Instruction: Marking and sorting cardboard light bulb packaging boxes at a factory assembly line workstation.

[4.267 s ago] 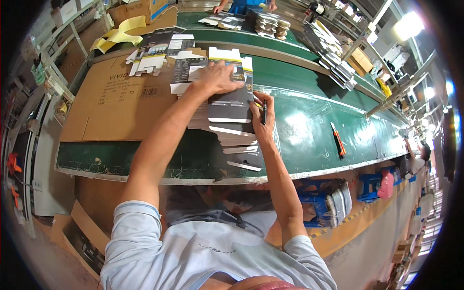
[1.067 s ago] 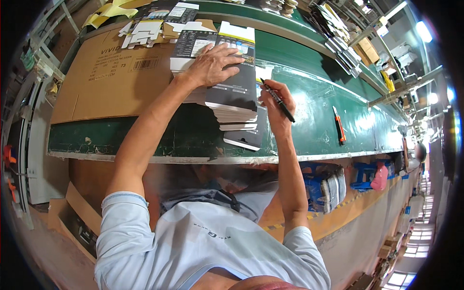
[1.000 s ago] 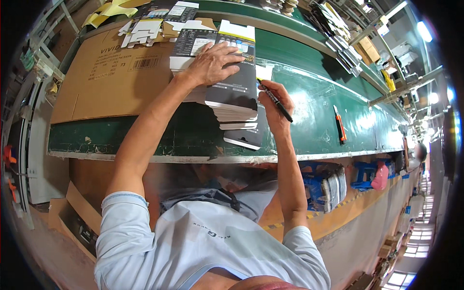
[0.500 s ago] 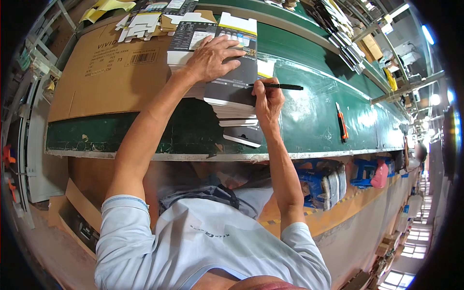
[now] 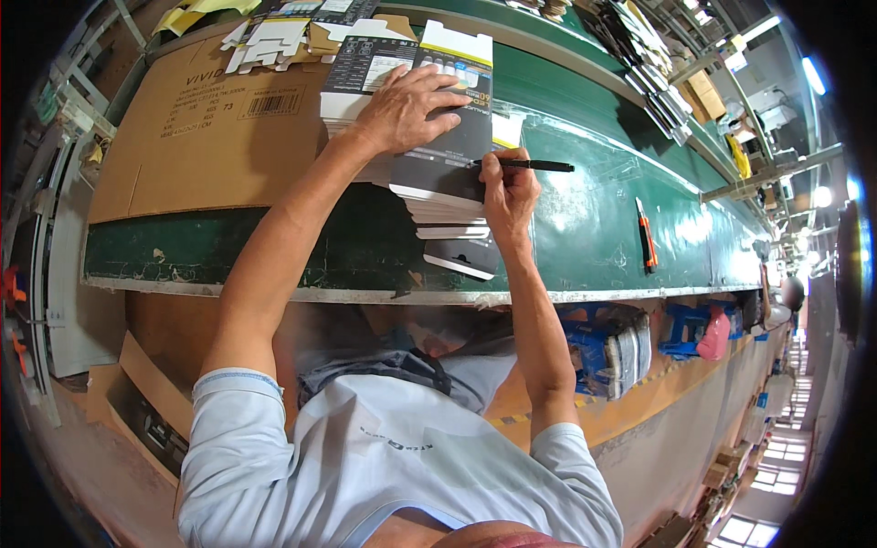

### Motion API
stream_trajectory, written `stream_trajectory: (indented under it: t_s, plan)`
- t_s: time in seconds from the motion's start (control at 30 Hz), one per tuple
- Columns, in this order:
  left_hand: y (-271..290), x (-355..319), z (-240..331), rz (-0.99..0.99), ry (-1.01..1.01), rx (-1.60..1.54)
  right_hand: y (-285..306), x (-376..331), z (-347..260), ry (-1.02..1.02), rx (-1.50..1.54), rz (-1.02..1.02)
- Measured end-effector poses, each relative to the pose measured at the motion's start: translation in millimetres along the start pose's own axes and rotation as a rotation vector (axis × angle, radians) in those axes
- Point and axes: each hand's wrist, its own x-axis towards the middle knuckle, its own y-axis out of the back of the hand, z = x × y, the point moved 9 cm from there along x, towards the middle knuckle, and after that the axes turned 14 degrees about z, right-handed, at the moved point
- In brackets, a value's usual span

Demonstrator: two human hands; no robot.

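Note:
A stack of flattened dark grey printed cartons lies on the green workbench in front of me, its lower layers slightly fanned toward the near edge. My left hand rests flat across the top carton, fingers spread. At the carton's right side, my right hand pinches a black pen, whose tip meets or nearly meets the printed face. Another stack of flattened cartons sits just left, partly covered by my left hand and forearm.
A big brown cardboard sheet covers the bench's left part. An orange and black utility knife lies to the right on the green bench top. More flattened cartons are piled at the back. Blue stools stand under the bench.
Hands, pen and cartons keep almost the same places. The whole view has shifted very slightly.

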Motion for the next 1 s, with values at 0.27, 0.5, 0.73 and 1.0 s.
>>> stream_trajectory:
  t_s: [0.27, 0.5, 0.73, 1.0]
  plan:
    - [0.3, -0.5, -2.0, 0.025, 0.000, 0.015, -0.3, 0.1, -3.0, 0.023, -0.026, -0.003]
    - [-0.5, -0.3, -1.7, 0.029, 0.005, 0.007, 0.6, -0.1, 2.3, -0.012, 0.011, 0.000]
    - [-0.5, -0.9, -1.2, 0.035, -0.002, 0.017, 0.9, -3.3, 1.1, -0.019, 0.056, -0.059]
    - [-0.7, -1.4, -1.9, 0.052, -0.009, 0.021, -2.5, -3.5, -5.9, 0.013, 0.065, -0.083]
